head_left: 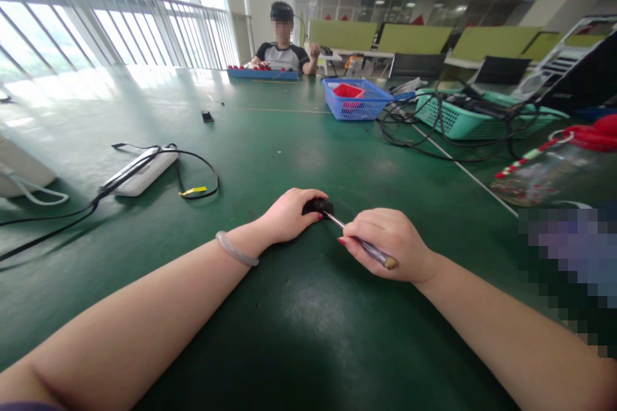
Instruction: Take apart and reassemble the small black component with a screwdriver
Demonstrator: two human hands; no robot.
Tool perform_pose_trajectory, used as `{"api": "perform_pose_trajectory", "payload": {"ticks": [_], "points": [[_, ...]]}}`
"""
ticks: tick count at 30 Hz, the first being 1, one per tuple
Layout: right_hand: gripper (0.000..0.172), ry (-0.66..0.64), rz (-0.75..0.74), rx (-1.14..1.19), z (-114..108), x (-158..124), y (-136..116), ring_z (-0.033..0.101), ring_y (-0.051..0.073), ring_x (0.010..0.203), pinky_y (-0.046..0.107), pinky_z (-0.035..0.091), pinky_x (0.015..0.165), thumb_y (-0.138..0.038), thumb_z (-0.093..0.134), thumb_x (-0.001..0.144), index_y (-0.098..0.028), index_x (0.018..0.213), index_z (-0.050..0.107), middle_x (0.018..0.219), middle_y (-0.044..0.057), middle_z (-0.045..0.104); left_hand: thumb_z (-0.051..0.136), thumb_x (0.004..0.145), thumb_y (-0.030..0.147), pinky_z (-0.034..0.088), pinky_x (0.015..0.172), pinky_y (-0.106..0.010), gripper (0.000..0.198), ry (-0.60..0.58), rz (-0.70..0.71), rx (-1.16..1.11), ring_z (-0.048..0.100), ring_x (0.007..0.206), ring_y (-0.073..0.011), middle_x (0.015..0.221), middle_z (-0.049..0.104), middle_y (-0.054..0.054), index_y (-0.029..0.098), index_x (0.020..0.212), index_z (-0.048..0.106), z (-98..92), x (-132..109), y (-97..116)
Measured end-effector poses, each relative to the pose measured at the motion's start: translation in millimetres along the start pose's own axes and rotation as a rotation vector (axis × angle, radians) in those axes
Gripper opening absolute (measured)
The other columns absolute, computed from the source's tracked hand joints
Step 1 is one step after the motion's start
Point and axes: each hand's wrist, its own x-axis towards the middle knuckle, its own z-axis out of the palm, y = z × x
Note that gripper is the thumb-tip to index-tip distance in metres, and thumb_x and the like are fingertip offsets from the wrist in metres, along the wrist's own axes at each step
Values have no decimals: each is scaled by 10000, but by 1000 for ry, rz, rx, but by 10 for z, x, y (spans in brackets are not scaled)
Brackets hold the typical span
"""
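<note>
In the middle of the green table, my left hand [292,214] is closed around a small black block-like part [318,207]; its fingers cover the part's left side. My right hand [390,241] grips a screwdriver [373,252] with a thin metal shaft and a purplish handle. The shaft points left and away, and its tip meets the black part's right side. Whether the tip sits in a screw is too small to tell. A pale bangle [237,249] circles my left wrist.
A white power strip [139,173] with black cables lies left. Beyond are a small black piece [207,117], a blue basket [359,106], a green basket [463,122] with cables and a red-capped bottle [544,170]. A person [282,45] sits opposite behind a blue tray [263,74].
</note>
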Motion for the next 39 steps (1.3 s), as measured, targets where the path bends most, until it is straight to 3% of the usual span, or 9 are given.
{"api": "perform_pose_trajectory", "payload": {"ticks": [11, 39], "points": [[105, 23, 14, -28, -16, 8, 3, 533, 129, 593, 266, 382, 594, -226, 553, 873, -186, 793, 610, 662, 10, 593, 629, 818, 280, 439, 1009, -385, 454, -2, -26, 4, 576, 1121, -236, 1220, 646, -51, 227, 1264, 564, 8, -1, -13], [107, -9, -1, -6, -15, 9, -1, 525, 131, 594, 271, 378, 598, -206, 538, 862, -181, 776, 597, 667, 12, 589, 623, 821, 286, 449, 986, -372, 363, 6, -7, -6, 587, 1084, -225, 1163, 666, -29, 241, 1182, 607, 0, -5, -9]]}}
